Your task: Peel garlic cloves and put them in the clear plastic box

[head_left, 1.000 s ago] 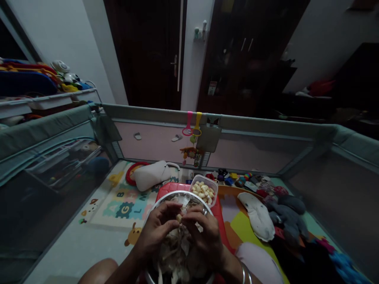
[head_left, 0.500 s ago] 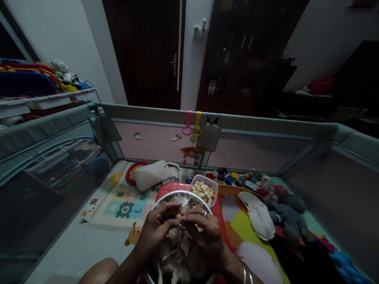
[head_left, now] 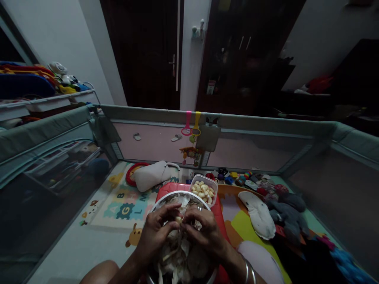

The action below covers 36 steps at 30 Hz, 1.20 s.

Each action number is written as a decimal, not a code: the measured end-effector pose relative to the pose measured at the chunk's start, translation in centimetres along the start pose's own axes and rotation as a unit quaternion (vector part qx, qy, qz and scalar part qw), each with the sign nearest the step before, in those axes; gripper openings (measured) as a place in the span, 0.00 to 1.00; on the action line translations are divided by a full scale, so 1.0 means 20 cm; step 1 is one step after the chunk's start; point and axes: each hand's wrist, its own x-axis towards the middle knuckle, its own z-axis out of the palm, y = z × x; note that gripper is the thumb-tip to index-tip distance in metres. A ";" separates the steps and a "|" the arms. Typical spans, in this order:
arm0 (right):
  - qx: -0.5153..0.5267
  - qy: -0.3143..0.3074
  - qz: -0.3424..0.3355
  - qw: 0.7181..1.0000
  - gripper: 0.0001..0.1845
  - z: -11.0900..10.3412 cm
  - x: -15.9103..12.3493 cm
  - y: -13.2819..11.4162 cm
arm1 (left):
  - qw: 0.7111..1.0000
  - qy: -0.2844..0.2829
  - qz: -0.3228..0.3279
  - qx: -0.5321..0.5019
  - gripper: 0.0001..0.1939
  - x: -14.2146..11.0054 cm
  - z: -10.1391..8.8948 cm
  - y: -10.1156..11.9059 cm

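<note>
Over a metal bowl point(head_left: 157, 201) full of papery garlic skins point(head_left: 180, 256), my two hands meet fingertip to fingertip. A pale garlic clove point(head_left: 178, 219) is pinched between the thumb and fingers of my left hand point(head_left: 160, 227). My right hand point(head_left: 204, 228), with a ring on one finger, has its thumb and fingers closed at the clove's right side; its fingertips partly hide what they grip. Just beyond the bowl, a clear plastic box point(head_left: 214, 184) holds many peeled garlic cloves point(head_left: 203, 191).
Bowl and box rest on a red stool point(head_left: 220, 221). A grey playpen rail point(head_left: 148, 111) surrounds the printed mat point(head_left: 103, 232). A white pouch-like thing point(head_left: 151, 175) lies at the back left; a white pillow point(head_left: 257, 215) and stuffed toys point(head_left: 290, 217) lie to the right.
My right hand has rolled inward, its fingers curling lower beside the clove. My left hand keeps its pinch in nearly the same spot.
</note>
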 end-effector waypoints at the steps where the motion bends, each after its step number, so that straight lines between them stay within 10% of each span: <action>1: -0.009 0.000 -0.003 1.000 0.03 0.00 0.00 0.00 | 1.000 0.004 -0.003 -0.008 0.20 0.00 0.00 0.00; 17: -0.093 -0.025 -0.075 0.992 0.08 0.06 -0.01 -0.05 | 0.974 0.073 -0.097 -0.190 0.15 0.06 -0.03 -0.02; 36: -0.094 0.097 -0.042 0.990 0.10 0.04 0.00 -0.05 | 0.957 0.067 -0.113 -0.259 0.15 0.02 0.05 0.05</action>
